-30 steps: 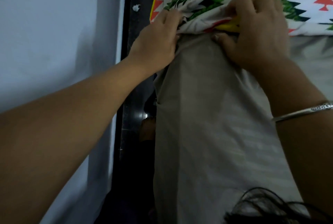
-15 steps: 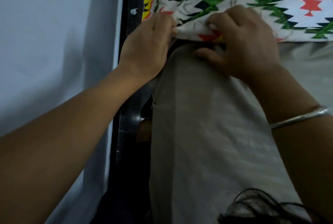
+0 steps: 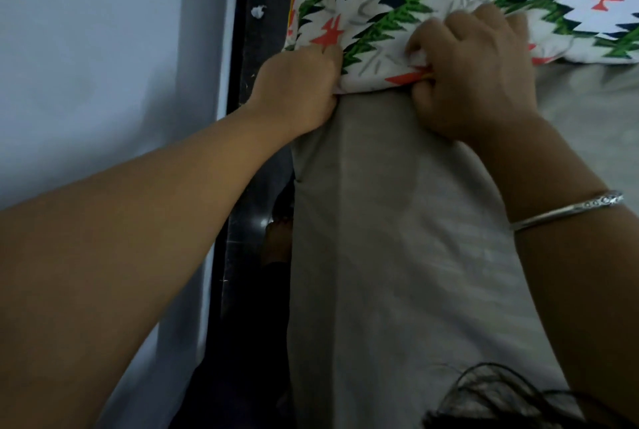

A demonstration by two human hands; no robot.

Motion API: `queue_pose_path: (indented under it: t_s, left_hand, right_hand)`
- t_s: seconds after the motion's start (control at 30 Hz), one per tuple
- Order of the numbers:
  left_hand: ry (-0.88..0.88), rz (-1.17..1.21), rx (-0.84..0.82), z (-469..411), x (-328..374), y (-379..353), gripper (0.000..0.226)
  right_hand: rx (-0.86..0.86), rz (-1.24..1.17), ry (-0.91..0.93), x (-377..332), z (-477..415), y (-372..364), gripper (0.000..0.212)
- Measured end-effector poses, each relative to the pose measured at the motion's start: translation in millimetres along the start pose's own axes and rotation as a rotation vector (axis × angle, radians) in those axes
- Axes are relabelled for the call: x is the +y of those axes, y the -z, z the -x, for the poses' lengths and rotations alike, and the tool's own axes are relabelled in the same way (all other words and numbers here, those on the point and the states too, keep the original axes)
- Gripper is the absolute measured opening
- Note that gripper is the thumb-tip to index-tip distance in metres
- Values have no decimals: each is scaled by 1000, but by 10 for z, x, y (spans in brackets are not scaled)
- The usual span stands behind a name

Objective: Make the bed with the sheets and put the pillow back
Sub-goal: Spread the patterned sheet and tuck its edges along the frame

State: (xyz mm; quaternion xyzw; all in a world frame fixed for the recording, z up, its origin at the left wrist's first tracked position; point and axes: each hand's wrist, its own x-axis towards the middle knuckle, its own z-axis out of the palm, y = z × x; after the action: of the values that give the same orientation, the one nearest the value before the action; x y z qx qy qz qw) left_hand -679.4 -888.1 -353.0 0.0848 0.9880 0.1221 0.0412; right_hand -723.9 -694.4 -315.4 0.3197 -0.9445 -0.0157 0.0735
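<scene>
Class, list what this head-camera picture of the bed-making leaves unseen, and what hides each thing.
Head view: fingertips of the left hand, tucked under the patterned sheet edge.
Head view: the sheet's full spread, cut by the top and right edges.
Head view: the dark gap beside the wall, too dim to read.

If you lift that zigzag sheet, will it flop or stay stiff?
Probably floppy: the sheet bunches and creases where the left hand and right hand grip its edge. Likely light too, since gripping just the edge seems enough to hold it. It shouldn't slip much; the cloth looks matte and wrinkly.
</scene>
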Motion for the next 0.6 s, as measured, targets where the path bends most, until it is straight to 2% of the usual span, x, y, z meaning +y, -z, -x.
queue_pose_path:
  t_s: [0.1, 0.27, 0.3, 0.37, 0.47, 0.5, 0.6]
  left_hand:
    - [-9, -25, 11, -15, -36, -30, 18]
    - [81, -94, 188, 63, -170, 15, 26]
    - [115, -90, 179, 90, -167, 0, 25]
    - [143, -110, 43, 133, -107, -72, 24]
    - [63, -143, -156, 154, -45, -170, 38]
    - [36, -121, -198, 155, -65, -158, 36]
    - [8, 75, -166, 120, -177, 12, 13]
  right_hand:
    - [-32, -38, 20, 55, -55, -4, 24]
    - [51, -9, -8, -26, -146, -11, 13]
    - [45, -3, 2, -51, -157, -18, 14]
    - [-58, -14, 20, -89, -146, -45, 17]
    - [-158, -76, 37, -53, -147, 0, 17]
    - [-181, -93, 55, -34, -155, 38, 16]
    - [-232, -195, 113, 48, -166, 146, 19]
